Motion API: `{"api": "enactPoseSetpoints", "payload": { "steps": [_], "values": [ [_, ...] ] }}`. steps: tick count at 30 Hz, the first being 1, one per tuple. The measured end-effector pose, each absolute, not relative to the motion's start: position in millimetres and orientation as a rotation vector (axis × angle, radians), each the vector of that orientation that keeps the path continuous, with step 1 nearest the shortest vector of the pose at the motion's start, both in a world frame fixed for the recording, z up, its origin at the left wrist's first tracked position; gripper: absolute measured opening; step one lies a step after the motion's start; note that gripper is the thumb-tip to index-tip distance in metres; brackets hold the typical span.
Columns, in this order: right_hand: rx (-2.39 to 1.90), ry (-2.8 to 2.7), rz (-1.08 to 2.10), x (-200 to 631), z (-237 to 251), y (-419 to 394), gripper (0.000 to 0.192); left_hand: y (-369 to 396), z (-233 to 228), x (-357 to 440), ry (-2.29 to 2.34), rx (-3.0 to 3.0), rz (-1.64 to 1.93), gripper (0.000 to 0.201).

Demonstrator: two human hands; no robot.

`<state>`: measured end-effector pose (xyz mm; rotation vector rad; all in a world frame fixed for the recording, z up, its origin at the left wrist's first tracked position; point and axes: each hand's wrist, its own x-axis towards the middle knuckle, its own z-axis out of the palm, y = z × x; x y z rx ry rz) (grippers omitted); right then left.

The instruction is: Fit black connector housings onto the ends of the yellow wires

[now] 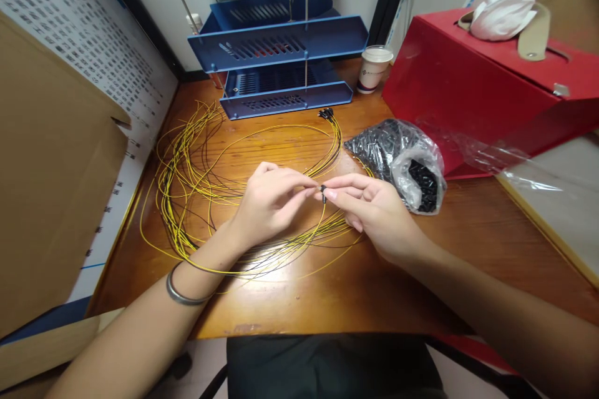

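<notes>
My right hand point(380, 211) pinches a small black connector point(324, 195) between thumb and fingers. A yellow wire point(321, 216) runs down from the connector into a large loose coil of yellow and black wires point(174, 199) on the table. From the left, my left hand point(271, 200) meets it with thumb and forefinger pressed together at the connector's upper end. Whatever those fingertips hold is too small to make out. Beyond my hands, a cluster of black wire ends point(326, 113) lies at the far side of the coil.
A clear plastic bag of black pieces point(381, 140) sits right of the coil. Behind it stand a red tissue box point(449, 93) and a paper cup point(373, 71). Blue tiered trays point(281, 43) rise at the back; cardboard point(56, 168) leans at left. The wooden table point(327, 305) ends before my lap.
</notes>
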<state>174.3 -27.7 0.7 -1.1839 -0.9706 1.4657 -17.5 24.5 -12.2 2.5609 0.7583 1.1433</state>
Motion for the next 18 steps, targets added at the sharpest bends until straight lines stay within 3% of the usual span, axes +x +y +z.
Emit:
{"api": "enactPoseSetpoints", "payload": {
  "steps": [13, 18],
  "values": [
    [-1.168, -1.016, 1.490, 173.9, -0.2, -28.6, 0.028, 23.7, -12.3, -17.4, 0.775, 2.561, 1.093, 0.010],
    [-1.170, -1.004, 1.432, 174.3, -1.0, -27.2, 0.029, 21.0, -11.1, -16.6, 0.803, 2.443, 0.915, 0.024]
  ]
}}
